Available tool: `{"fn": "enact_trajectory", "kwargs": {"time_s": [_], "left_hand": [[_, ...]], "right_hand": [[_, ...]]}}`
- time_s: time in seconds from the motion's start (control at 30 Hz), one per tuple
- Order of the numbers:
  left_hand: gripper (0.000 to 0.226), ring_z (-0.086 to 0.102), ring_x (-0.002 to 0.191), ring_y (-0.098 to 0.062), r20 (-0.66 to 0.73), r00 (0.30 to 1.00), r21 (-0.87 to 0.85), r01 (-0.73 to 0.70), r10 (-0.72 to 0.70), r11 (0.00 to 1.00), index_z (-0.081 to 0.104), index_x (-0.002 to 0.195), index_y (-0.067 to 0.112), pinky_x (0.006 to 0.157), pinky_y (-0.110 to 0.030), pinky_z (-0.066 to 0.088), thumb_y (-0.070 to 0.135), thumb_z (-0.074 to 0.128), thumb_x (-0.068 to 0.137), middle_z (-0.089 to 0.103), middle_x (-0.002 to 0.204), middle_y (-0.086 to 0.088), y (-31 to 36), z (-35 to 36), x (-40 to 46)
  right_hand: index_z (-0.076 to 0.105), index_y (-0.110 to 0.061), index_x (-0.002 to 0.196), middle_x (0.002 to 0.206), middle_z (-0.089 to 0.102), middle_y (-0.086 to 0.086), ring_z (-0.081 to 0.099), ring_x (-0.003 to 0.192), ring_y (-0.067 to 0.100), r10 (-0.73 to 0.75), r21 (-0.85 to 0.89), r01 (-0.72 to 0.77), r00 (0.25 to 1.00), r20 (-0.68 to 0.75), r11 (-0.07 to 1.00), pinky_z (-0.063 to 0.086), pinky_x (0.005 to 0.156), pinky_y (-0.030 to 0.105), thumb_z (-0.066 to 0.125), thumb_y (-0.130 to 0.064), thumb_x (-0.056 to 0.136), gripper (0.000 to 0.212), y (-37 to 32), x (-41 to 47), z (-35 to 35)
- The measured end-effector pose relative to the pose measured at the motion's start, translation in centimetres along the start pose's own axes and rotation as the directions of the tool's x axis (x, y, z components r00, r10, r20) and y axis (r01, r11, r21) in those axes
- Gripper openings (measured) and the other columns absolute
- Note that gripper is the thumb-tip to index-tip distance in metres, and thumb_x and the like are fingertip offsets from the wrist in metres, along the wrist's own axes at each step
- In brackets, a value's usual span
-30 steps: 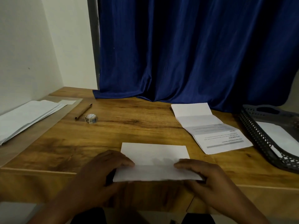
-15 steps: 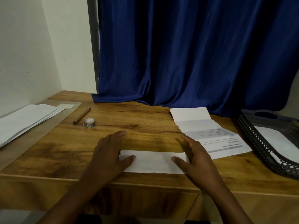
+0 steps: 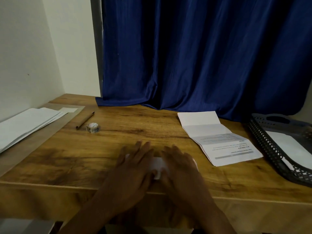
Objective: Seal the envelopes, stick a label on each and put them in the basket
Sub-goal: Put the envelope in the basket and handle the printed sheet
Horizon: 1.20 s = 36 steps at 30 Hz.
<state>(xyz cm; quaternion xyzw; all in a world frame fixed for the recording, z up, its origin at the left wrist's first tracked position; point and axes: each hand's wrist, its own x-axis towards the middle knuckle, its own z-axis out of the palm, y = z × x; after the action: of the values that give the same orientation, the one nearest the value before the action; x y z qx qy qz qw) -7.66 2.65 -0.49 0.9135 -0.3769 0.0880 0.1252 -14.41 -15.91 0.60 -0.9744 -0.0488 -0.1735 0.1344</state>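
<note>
Envelopes [image 3: 28, 123] lie stacked at the far left of the table [image 3: 118, 137], and I see a pen [image 3: 85, 120] and a small label roll [image 3: 93, 128] just right of them. Near the front edge my left hand [image 3: 133, 168] and right hand [image 3: 181, 168] lie flat with straight fingers on one white envelope [image 3: 157, 166], covering most of it. Further right a creased printed letter [image 3: 217, 137] lies unfolded, and the dark basket [image 3: 270, 149] at the far right holds a white envelope.

Blue curtain [image 3: 194, 56], wooden desk [image 3: 135, 132]
</note>
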Motion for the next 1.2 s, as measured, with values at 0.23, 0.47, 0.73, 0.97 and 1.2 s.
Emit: {"fn": "enact_trajectory", "kwargs": {"time_s": [0.23, 0.47, 0.73, 0.97, 1.2], "left_hand": [[0.084, -0.016, 0.153, -0.007, 0.117, 0.992, 0.104, -0.050, 0.038, 0.993, -0.002, 0.162, 0.024, 0.125, -0.035, -0.009, 0.059, -0.010, 0.086, -0.009, 0.170, 0.005, -0.1, 0.1, -0.1], [0.097, -0.017, 0.153, -0.007, 0.117, 0.992, 0.136, 0.024, -0.040, 0.990, -0.006, 0.162, 0.023, 0.124, -0.035, -0.010, 0.077, -0.018, 0.082, -0.014, 0.168, 0.005, -0.4, -0.1, -1.2], [0.110, -0.022, 0.152, -0.010, 0.141, 0.987, 0.163, 0.060, -0.083, 0.985, -0.011, 0.161, 0.022, 0.124, -0.037, -0.012, 0.088, -0.023, 0.074, -0.019, 0.167, 0.002, -1.0, -0.4, -2.6], [0.105, -0.023, 0.149, 0.002, 0.153, 0.984, -0.024, 0.096, -0.092, 0.995, -0.010, 0.160, 0.033, 0.118, -0.024, -0.017, 0.092, -0.013, 0.073, -0.019, 0.164, 0.015, -1.4, -1.2, -2.6], [0.084, 0.009, 0.149, -0.002, 0.209, 0.944, -0.269, 0.306, -0.255, 0.913, 0.006, 0.160, 0.039, 0.124, -0.042, 0.004, 0.083, 0.011, 0.089, 0.015, 0.168, 0.010, -4.3, -4.8, -1.5]], "right_hand": [[0.009, -0.029, 0.161, 0.169, 0.005, -0.011, -0.009, 0.152, 0.002, 0.036, -0.025, -0.030, 0.968, 0.247, 0.999, -0.011, 0.120, 0.032, 0.008, -0.069, 0.096, 0.076, 0.1, -0.2, 1.1], [-0.003, -0.034, 0.160, 0.167, -0.007, -0.018, -0.010, 0.149, -0.001, 0.165, -0.091, -0.147, 0.958, 0.233, 0.985, -0.009, 0.121, 0.032, 0.002, -0.099, 0.070, 0.111, 3.2, -1.3, 0.0], [0.000, -0.033, 0.160, 0.167, -0.009, -0.015, -0.014, 0.147, 0.000, 0.131, -0.135, -0.106, 0.973, 0.189, 0.985, -0.008, 0.123, 0.036, -0.003, -0.095, 0.076, 0.104, 2.6, -1.7, -0.1], [0.020, -0.037, 0.158, 0.166, 0.014, -0.014, 0.015, 0.153, 0.010, 0.040, -0.216, 0.014, 0.968, 0.247, 0.976, 0.012, 0.125, 0.042, 0.023, -0.090, 0.082, 0.093, 1.0, -3.6, -1.9], [0.072, -0.042, 0.094, 0.083, 0.071, -0.020, 0.067, 0.072, 0.002, -0.120, -0.242, 0.115, 0.993, -0.009, 0.963, 0.057, 0.064, 0.024, 0.075, -0.051, 0.066, 0.029, 0.2, -4.1, -5.0]]}}
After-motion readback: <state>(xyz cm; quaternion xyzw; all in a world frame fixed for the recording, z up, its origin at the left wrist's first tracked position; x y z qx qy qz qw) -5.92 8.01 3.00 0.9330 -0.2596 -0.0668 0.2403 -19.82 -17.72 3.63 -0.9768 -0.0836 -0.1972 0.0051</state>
